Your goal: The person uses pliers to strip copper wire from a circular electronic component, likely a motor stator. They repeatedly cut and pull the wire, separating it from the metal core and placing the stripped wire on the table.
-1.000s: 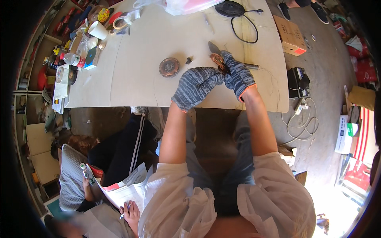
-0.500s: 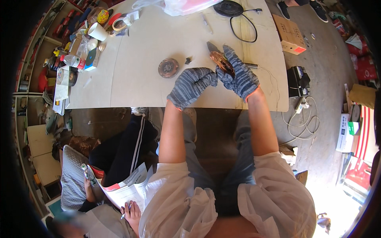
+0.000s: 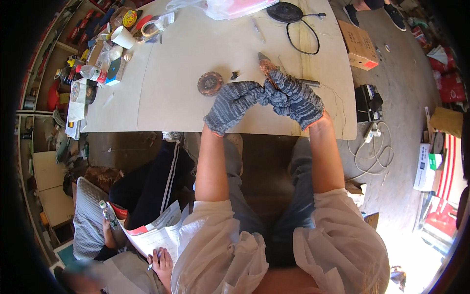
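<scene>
Both of my hands wear grey knit gloves and meet over the near edge of a pale worktable point(image 3: 176, 103). My right hand point(image 3: 297, 99) grips a copper-coloured wound piece point(image 3: 267, 65) whose grey metal tip points away from me. My left hand point(image 3: 234, 106) has its fingertips pinched on the lower end of that piece, right against the right hand's fingers. A round brown disc point(image 3: 210, 83) lies flat on the table just left of the hands, and a small dark bit point(image 3: 235, 75) sits beside it. Behind my right hand lies a thin metal rod point(image 3: 309, 83).
Cups, a bottle, tape and tins crowd the table's far left point(image 3: 105, 54). A black disc with a looped cable point(image 3: 289, 14) lies at the back. A cardboard box point(image 3: 360, 46) and a power strip point(image 3: 372, 130) sit on the floor to the right. Another person point(image 3: 147, 196) sits lower left with papers.
My left hand has slid slightly left and down along the copper piece, from covering it to pinching its lower end. The right hand has barely moved.
</scene>
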### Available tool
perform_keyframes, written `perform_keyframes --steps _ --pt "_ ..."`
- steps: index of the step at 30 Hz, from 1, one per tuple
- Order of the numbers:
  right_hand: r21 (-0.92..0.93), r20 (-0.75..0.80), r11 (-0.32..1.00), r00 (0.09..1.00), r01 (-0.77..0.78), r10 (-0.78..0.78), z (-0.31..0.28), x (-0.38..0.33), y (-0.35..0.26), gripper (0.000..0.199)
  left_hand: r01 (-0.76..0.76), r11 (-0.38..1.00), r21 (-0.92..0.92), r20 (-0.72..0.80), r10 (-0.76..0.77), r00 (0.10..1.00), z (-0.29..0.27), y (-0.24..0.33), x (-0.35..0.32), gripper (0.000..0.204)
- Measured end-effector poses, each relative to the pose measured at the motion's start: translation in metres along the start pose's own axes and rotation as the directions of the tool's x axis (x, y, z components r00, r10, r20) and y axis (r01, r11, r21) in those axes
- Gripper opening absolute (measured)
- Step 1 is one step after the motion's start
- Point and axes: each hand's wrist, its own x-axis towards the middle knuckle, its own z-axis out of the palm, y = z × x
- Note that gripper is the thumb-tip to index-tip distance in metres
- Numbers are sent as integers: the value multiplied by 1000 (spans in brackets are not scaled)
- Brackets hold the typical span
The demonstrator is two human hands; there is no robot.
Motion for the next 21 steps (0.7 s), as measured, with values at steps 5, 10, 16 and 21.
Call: perform_keyframes --steps 5,10,16,21 --pt "-340 -180 897 917 281 -355 6 5 12 23 -98 995 -4 68 98 993 5 7 8 12" --pt "-440 -112 770 823 462 -557 -5 11 24 30 -143 984 105 81 135 988 7 3 12 11" --pt "-713 66 637 933 293 -355 -3 0 14 33 -146 878 456 -78 202 976 -6 10 2 19" --pt "-897 279 264 918 353 -280 -5 -7 9 50 -155 925 346 -177 226 958 -8 -19 12 15"
